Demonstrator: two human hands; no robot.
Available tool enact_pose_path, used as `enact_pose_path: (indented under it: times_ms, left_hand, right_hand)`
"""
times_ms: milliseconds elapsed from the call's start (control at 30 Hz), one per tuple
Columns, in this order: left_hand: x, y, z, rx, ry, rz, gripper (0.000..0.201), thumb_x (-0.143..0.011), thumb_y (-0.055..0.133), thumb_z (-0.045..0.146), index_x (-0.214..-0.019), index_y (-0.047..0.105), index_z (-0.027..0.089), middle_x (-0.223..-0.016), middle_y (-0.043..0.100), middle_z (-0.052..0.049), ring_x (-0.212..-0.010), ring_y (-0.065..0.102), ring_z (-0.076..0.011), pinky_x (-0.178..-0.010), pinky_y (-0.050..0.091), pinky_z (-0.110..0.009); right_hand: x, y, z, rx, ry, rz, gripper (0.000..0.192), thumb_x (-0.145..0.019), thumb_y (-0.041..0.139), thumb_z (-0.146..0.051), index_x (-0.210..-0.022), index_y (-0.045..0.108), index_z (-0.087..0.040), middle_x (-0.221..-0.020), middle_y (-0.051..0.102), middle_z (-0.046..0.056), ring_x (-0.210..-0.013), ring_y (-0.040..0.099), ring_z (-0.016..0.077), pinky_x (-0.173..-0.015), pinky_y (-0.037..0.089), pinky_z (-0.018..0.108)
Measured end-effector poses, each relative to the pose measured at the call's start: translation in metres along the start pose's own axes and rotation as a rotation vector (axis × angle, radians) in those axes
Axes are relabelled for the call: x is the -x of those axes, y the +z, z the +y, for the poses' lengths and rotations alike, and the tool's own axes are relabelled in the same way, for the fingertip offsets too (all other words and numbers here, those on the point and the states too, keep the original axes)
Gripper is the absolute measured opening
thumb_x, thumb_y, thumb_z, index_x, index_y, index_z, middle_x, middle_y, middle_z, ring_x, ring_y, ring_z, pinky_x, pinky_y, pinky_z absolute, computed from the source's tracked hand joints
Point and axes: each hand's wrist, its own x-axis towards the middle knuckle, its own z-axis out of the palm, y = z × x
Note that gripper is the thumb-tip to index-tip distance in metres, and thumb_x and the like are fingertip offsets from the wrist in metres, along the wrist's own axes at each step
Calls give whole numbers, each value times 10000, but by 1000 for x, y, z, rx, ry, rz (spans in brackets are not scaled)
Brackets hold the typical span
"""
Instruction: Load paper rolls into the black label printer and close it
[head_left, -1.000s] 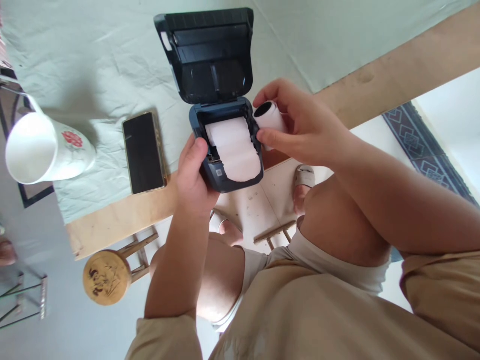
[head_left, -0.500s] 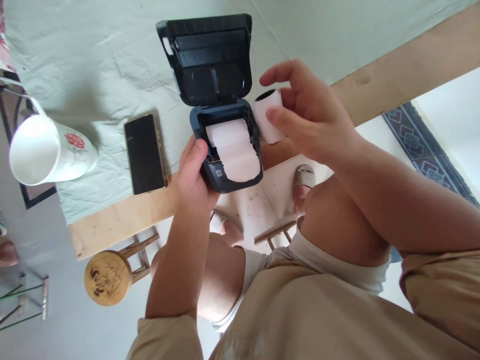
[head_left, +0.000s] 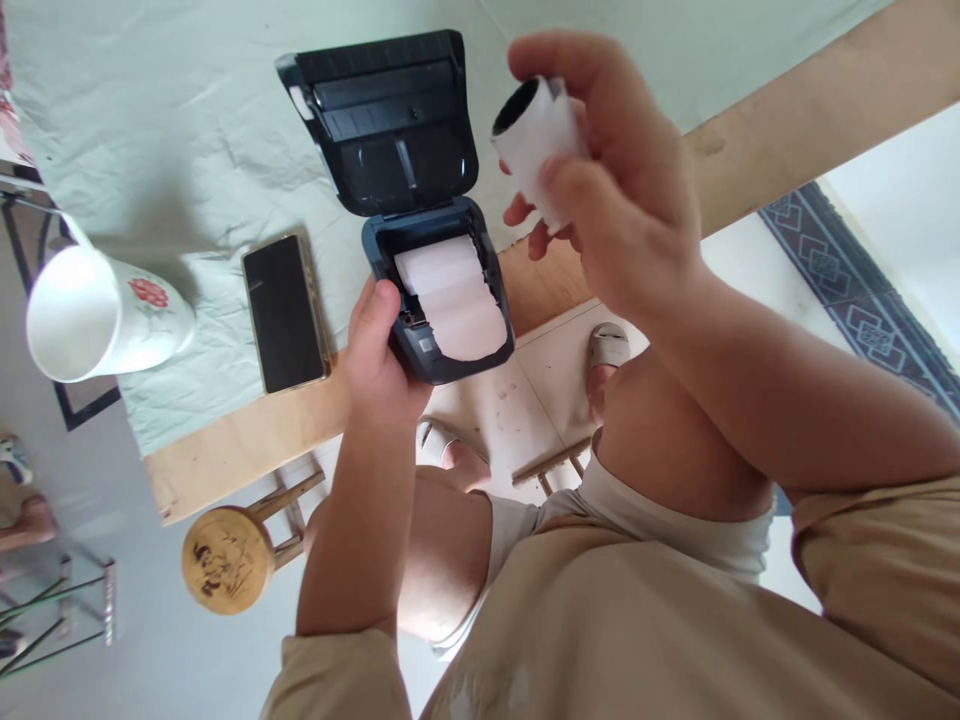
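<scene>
My left hand (head_left: 382,350) grips the near left side of a dark blue portable label printer (head_left: 416,345), thumb along its edge. The printer's black lid (head_left: 390,125) stands open, tilted back. Inside the bay sits a white paper roll (head_left: 439,262), its loose end (head_left: 469,320) hanging forward over the front rim. To the right of the printer, my right hand (head_left: 622,180) holds a second white paper roll (head_left: 536,140) between thumb and fingers, in the air. This roll's dark hollow core faces up and left.
A dark phone (head_left: 285,315) lies on the pale green tablecloth (head_left: 210,120), left of the printer. Beyond it a white flowered mug (head_left: 112,315) lies near the left table edge. A round wooden stool (head_left: 229,560) stands below the wooden table edge (head_left: 247,455).
My right hand has lifted the loose roll up and away from the printer's side and tipped its core toward me. The printer in my left hand has shifted slightly left.
</scene>
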Motion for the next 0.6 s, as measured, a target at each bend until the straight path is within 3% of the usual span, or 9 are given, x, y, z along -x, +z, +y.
enact_pose_path:
  times_ms: [100, 167, 233, 300, 467, 600]
  left_hand:
    - [-2, -3, -2, -48, -7, 17, 275, -906, 532, 446, -903, 699, 229, -923, 734, -55, -1168, 645, -239, -1047, 515, -377]
    - [-3, -6, -3, -45, -19, 9, 274, -888, 548, 463, -913, 701, 237, -945, 732, -57, -1168, 644, -248, -1006, 537, -374]
    - [-3, -8, -4, -26, -33, -7, 268, -866, 574, 470, -928, 702, 242, -969, 728, -58, -1165, 647, -260, -972, 554, -376]
    - [-3, -9, -5, -24, -38, -14, 262, -852, 599, 470, -933, 703, 244, -974, 728, -58, -1159, 649, -259, -959, 559, -371]
    - [-2, -9, -5, -16, -55, 9, 280, -859, 598, 471, -948, 705, 228, -1015, 725, -46, -1124, 658, -242, -968, 546, -362]
    - [-2, -8, -4, -48, -82, 4, 285, -838, 608, 495, -945, 690, 244, -1062, 710, -43, -1202, 613, -261, -959, 539, -358]
  right_hand:
    - [0, 0, -4, -40, 27, 41, 360, -912, 427, -257, -1264, 477, -199, -1077, 611, 33, -782, 577, 97, -565, 431, 246]
    - [2, 0, -7, 67, -39, 5, 337, -851, 545, -203, -1187, 531, -199, -1142, 618, 27, -960, 602, 120, -745, 499, 252]
    - [5, 0, -8, 226, -109, -19, 369, -788, 569, -90, -1133, 576, -222, -1191, 621, 9, -1113, 575, 150, -955, 491, 291]
    - [7, 0, -7, 357, -165, -7, 412, -786, 551, -57, -1141, 606, -259, -1148, 635, 3, -1116, 559, 159, -1031, 467, 327]
    - [7, 0, -1, 361, -284, -27, 385, -887, 589, -264, -1272, 590, -274, -1189, 618, 19, -1096, 558, 135, -1025, 466, 293]
    - [7, 4, -3, 239, -299, -69, 290, -926, 556, -361, -1211, 563, -305, -1212, 594, 6, -1057, 587, 119, -907, 506, 268]
